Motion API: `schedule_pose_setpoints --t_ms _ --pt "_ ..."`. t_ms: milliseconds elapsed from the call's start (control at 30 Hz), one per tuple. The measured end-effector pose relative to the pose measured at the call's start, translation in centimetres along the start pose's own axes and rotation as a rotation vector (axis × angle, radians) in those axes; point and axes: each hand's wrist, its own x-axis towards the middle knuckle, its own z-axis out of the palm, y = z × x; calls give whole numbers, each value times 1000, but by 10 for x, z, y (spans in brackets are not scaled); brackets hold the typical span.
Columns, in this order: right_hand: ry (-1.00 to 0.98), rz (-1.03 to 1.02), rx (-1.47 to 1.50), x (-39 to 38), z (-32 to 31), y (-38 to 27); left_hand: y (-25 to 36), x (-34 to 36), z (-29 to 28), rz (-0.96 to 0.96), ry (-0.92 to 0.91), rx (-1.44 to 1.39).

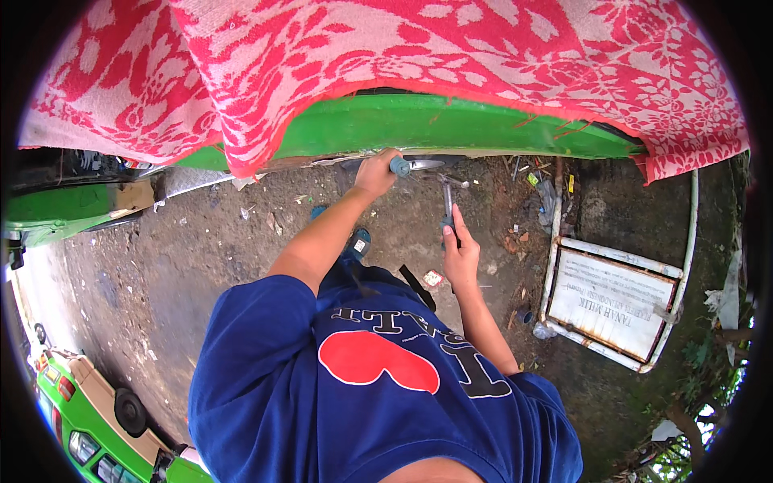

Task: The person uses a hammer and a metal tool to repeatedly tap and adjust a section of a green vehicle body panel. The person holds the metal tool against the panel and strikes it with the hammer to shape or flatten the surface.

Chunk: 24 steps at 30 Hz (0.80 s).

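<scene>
My left hand (377,173) is closed at the lower edge of a green car body panel (362,122). From its fist sticks the round teal end of a tool handle (399,167); the rest of that tool is hidden. Just right of it, my right hand (461,251) grips a hammer (448,201) by its dark handle, with the fingers pointing up along it. The hammer's metal head sits a short way below the panel edge, apart from the teal handle end. Over the top of the panel hangs a red and pink patterned cloth (475,56).
A white metal frame with a sign board (608,302) lies on the dirty ground at right, near scattered litter (547,197). Another green panel (64,213) juts in at left. A green and beige vehicle (97,410) stands at lower left.
</scene>
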Motion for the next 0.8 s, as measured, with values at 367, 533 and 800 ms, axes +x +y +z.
schedule_pose_setpoints --t_ms 367,533,800 --pt "84 -385 -6 3 23 1 -15 -11 -4 -4 1 -49" --pt "-100 -147 -157 10 18 4 -5 -37 -3 33 -59 -14" --pt "-16 -26 83 -7 -18 1 7 -46 -32 160 -88 14"
